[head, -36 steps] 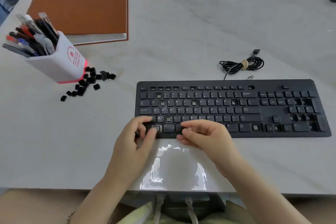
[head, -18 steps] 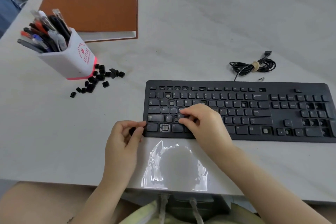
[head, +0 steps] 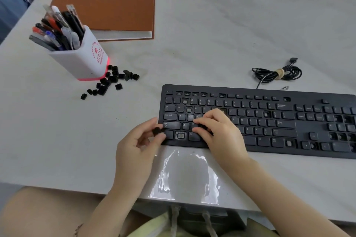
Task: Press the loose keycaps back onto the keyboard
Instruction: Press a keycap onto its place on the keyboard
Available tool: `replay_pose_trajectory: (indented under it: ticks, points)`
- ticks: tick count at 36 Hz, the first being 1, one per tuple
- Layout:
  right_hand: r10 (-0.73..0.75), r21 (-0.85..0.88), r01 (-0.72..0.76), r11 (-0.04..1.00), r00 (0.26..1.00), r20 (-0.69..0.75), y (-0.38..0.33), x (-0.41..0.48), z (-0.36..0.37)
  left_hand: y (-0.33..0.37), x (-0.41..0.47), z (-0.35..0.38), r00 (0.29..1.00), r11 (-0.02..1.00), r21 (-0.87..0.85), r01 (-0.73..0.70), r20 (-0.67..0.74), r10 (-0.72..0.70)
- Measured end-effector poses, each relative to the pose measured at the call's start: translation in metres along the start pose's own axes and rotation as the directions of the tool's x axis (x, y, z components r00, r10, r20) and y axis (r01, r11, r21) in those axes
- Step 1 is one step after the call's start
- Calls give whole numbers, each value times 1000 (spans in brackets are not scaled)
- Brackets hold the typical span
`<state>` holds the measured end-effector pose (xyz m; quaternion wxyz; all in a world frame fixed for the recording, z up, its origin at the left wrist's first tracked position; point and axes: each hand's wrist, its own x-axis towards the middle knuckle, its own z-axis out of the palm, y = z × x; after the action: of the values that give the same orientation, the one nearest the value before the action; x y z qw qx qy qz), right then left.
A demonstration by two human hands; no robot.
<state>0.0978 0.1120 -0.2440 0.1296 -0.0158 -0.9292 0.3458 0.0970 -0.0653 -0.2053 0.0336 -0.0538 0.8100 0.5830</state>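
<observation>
A black keyboard (head: 269, 121) lies on the white table, with several empty key sockets such as one in the bottom row (head: 180, 135) and others in the number pad. My left hand (head: 138, 148) pinches a loose black keycap (head: 157, 131) between thumb and fingers, just off the keyboard's lower left corner. My right hand (head: 219, 134) lies over the left letter keys. Its curled fingertips close around the X keycap (head: 193, 124) sitting in its row. A heap of loose keycaps (head: 113, 81) lies on the table, to the left of the keyboard.
A white pen holder (head: 82, 59) full of pens stands right behind the keycap heap. A brown notebook (head: 107, 0) lies at the back left. The coiled keyboard cable (head: 277, 74) sits behind the keyboard. A glossy plastic patch (head: 185, 175) covers the table's front edge.
My right hand moved from the keyboard's front edge up to the lower letter row, where a socket now has a cap. My left hand drew back off the bottom row, holding a keycap.
</observation>
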Motion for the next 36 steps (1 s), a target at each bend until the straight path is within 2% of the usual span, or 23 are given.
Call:
replay_pose_trajectory:
  ticks: [9, 16, 20, 24, 26, 36]
  points:
    - [-51, -45, 50, 998, 998, -35, 6, -1, 3, 11, -4, 0, 970, 968, 65, -241, 28, 240]
    - [-88, -117, 80, 990, 994, -66, 2, -3, 4, 7, -6, 1, 930, 920, 132, -368, 60, 363]
    - [-51, -193, 37, 980, 996, -67, -5, -4, 5, 3, -6, 2, 942, 937, 96, -335, 35, 333]
    - [-255, -308, 228, 924, 965, -52, -4, -7, 4, -2, -4, 2, 959, 956, 84, -282, -6, 283]
    - [-293, -343, 262, 902, 955, -39, -1, -7, 2, -5, -3, 1, 967, 966, 69, -250, -27, 252]
    - [-327, -384, 291, 876, 945, -30, 5, -12, 5, -14, 4, 0, 984, 989, 39, -144, -99, 147]
